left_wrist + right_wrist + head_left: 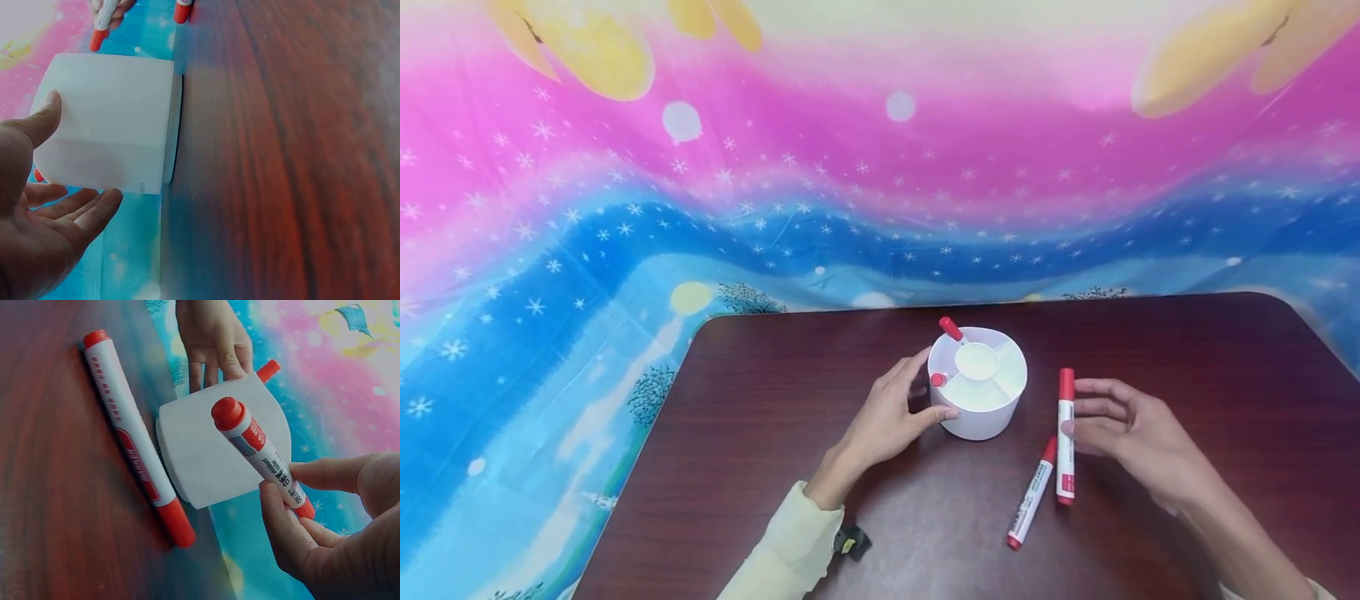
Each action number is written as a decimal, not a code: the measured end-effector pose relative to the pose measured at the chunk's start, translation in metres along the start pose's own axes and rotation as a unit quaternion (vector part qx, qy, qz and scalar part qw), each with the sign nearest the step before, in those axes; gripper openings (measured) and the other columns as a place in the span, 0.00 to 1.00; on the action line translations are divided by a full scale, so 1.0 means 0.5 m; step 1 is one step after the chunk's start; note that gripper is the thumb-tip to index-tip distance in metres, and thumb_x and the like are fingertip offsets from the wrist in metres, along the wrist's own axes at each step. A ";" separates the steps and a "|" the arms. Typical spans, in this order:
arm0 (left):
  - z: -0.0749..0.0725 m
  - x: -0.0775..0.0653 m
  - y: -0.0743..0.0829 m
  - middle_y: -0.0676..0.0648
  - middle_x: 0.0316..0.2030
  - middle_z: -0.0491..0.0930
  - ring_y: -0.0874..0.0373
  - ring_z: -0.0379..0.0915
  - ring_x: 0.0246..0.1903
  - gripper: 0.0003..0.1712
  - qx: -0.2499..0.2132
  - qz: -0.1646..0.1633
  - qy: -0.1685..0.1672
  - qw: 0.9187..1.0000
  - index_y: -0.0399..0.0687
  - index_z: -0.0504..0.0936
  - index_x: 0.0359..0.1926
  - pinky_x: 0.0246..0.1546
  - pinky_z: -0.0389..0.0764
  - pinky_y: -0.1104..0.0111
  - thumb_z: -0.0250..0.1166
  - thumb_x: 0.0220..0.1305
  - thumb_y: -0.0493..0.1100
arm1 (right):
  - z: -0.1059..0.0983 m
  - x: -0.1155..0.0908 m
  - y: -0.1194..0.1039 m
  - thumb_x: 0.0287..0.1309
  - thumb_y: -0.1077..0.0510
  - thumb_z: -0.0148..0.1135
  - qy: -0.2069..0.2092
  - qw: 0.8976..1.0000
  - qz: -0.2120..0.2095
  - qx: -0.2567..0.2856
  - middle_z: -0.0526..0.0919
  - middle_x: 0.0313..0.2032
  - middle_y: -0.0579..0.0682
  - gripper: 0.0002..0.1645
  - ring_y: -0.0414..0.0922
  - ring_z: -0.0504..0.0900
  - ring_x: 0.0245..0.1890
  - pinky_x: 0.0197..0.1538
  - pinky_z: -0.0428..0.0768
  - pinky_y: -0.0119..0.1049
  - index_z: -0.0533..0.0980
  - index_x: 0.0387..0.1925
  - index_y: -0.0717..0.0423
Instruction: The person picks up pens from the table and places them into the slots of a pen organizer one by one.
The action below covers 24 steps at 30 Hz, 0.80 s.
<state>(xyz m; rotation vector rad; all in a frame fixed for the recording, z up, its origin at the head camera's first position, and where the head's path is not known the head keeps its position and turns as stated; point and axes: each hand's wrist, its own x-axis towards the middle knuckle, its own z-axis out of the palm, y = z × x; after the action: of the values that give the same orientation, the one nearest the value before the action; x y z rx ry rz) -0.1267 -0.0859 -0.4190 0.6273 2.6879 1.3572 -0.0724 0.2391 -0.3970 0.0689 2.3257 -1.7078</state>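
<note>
A round white pen organizer (977, 425) with divided compartments stands on the table, two red-capped markers (950, 327) leaning in its left compartments. My left hand (891, 408) holds the organizer from the left, thumb on its near side and fingers round the far side. In the left wrist view, the thumb (50, 115) lies against the white wall. To the right, my right hand (1138, 429) pinches a red and white whiteboard marker (1066, 433) between thumb and fingers, red cap up. Another such marker (134, 431) lies on the table beside it.
The dark wood-grain table (737, 400) has rounded far corners. A small black object with a yellow mark (852, 542) is by the left sleeve (797, 542). A colorful cloth (850, 167) printed with snowflakes hangs behind the table and along its left side.
</note>
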 end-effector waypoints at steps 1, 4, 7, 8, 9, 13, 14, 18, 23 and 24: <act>0.000 0.000 0.000 0.48 0.70 0.76 0.54 0.83 0.63 0.54 0.000 -0.001 0.000 1.000 0.56 0.62 0.84 0.63 0.86 0.63 0.81 0.63 0.53 | -0.001 0.001 -0.003 0.67 0.58 0.74 0.000 1.000 -0.005 0.005 0.84 0.58 0.58 0.46 0.33 0.89 0.47 0.50 0.93 0.39 0.60 0.78 0.66; 0.000 0.001 0.001 0.48 0.71 0.76 0.53 0.83 0.63 0.54 0.001 -0.001 0.002 1.000 0.56 0.62 0.84 0.63 0.86 0.63 0.81 0.63 0.53 | -0.003 0.006 -0.009 0.68 0.59 0.74 0.000 1.000 -0.019 0.015 0.86 0.54 0.50 0.45 0.33 0.90 0.47 0.49 0.93 0.38 0.60 0.77 0.67; 0.001 0.001 0.001 0.47 0.70 0.76 0.53 0.83 0.62 0.54 0.000 0.006 0.005 1.000 0.56 0.62 0.84 0.63 0.87 0.63 0.81 0.63 0.52 | -0.003 0.011 -0.013 0.69 0.62 0.72 -0.003 0.999 -0.030 0.030 0.86 0.51 0.42 0.45 0.34 0.90 0.47 0.49 0.92 0.36 0.59 0.77 0.68; 0.002 0.002 0.000 0.47 0.70 0.76 0.53 0.84 0.62 0.53 0.000 0.008 0.006 1.000 0.56 0.63 0.83 0.63 0.87 0.64 0.81 0.63 0.51 | -0.002 0.013 -0.015 0.69 0.62 0.72 -0.004 0.999 -0.032 0.033 0.86 0.50 0.41 0.45 0.33 0.90 0.46 0.49 0.92 0.35 0.59 0.77 0.68; 0.002 0.002 0.000 0.47 0.70 0.76 0.54 0.83 0.62 0.53 0.000 0.010 0.008 1.000 0.56 0.63 0.83 0.62 0.87 0.64 0.81 0.63 0.51 | -0.001 0.014 -0.016 0.69 0.62 0.72 -0.006 0.999 -0.034 0.036 0.86 0.50 0.40 0.44 0.34 0.90 0.46 0.49 0.92 0.35 0.59 0.77 0.68; 0.003 0.001 0.000 0.47 0.70 0.77 0.54 0.84 0.61 0.53 0.001 0.012 0.009 1.000 0.57 0.63 0.84 0.62 0.87 0.64 0.81 0.63 0.50 | 0.001 0.020 -0.025 0.69 0.63 0.71 -0.005 0.999 -0.037 0.040 0.86 0.49 0.39 0.44 0.33 0.90 0.46 0.49 0.92 0.35 0.59 0.77 0.68; 0.002 0.001 0.001 0.47 0.70 0.76 0.54 0.84 0.61 0.53 0.001 0.011 0.008 1.000 0.57 0.62 0.84 0.62 0.87 0.64 0.81 0.63 0.50 | 0.001 0.021 -0.028 0.69 0.63 0.71 -0.004 0.999 -0.037 0.038 0.86 0.50 0.40 0.44 0.33 0.90 0.46 0.49 0.92 0.34 0.59 0.78 0.68; 0.002 0.001 0.002 0.47 0.70 0.76 0.53 0.85 0.60 0.54 0.000 0.009 0.006 1.000 0.58 0.62 0.84 0.62 0.87 0.64 0.81 0.63 0.50 | 0.005 0.027 -0.039 0.69 0.61 0.72 0.001 0.999 -0.035 0.027 0.85 0.52 0.43 0.45 0.33 0.90 0.46 0.49 0.92 0.34 0.59 0.78 0.65; 0.003 0.002 -0.001 0.47 0.70 0.76 0.54 0.84 0.61 0.54 0.003 0.006 0.006 1.000 0.58 0.62 0.84 0.62 0.87 0.64 0.81 0.63 0.51 | 0.011 0.037 -0.053 0.68 0.60 0.73 0.006 0.999 -0.044 0.029 0.85 0.52 0.42 0.45 0.32 0.90 0.46 0.49 0.92 0.33 0.60 0.78 0.64; 0.003 0.002 -0.001 0.47 0.70 0.76 0.54 0.84 0.61 0.54 0.003 0.006 0.006 1.000 0.58 0.62 0.84 0.62 0.87 0.63 0.81 0.63 0.51 | 0.011 0.039 -0.056 0.68 0.60 0.73 0.007 0.998 -0.047 0.031 0.85 0.51 0.41 0.45 0.33 0.90 0.46 0.49 0.92 0.33 0.61 0.78 0.64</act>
<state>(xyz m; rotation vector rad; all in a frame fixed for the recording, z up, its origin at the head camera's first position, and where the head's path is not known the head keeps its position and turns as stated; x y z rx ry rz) -0.1276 -0.0847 -0.4202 0.6399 2.7032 1.3617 -0.0954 0.2227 -0.3768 -0.0171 2.3196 -1.8294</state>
